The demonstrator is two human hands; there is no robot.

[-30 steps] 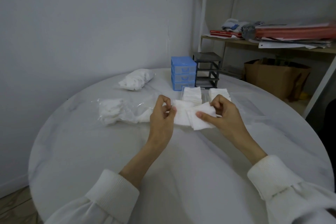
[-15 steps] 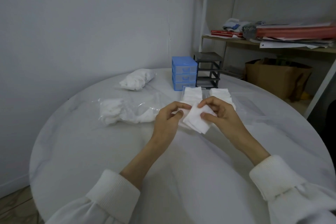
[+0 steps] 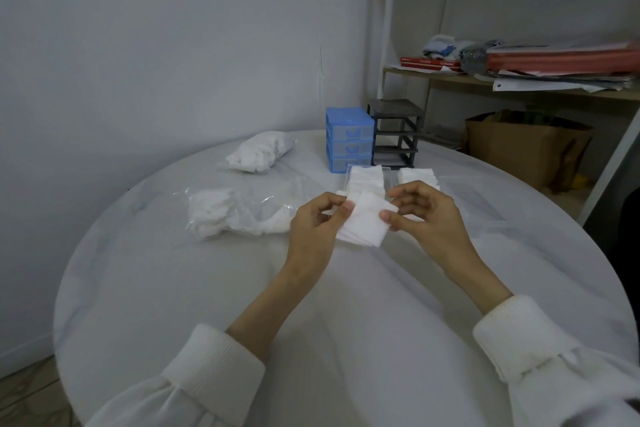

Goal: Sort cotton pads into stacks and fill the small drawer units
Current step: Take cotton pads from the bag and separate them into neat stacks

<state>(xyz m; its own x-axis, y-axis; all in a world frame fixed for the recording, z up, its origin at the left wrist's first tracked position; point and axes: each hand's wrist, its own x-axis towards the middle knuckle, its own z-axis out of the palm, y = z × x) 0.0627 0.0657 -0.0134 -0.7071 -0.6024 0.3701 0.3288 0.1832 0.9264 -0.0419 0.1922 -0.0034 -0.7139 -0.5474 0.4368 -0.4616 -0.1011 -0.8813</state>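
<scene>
White cotton pads (image 3: pixel 365 224), plain, pinched over a white round table (image 3: pixel 242 288). Blue drawer unit (image 3: pixel 349 139) with paler translucent fronts; beside it a dark grey drawer frame (image 3: pixel 394 132). White pads in clear plastic bags (image 3: pixel 228 213). White ribbed cuffs (image 3: pixel 214 367). Brown paper bag (image 3: pixel 519 146), red books (image 3: pixel 431 63) on a tan shelf (image 3: pixel 450 80). Pale grey wall (image 3: pixel 156 45).

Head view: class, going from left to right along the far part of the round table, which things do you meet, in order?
Sealed bag of cotton pads → blue drawer unit → dark drawer frame with its drawers out.
</scene>
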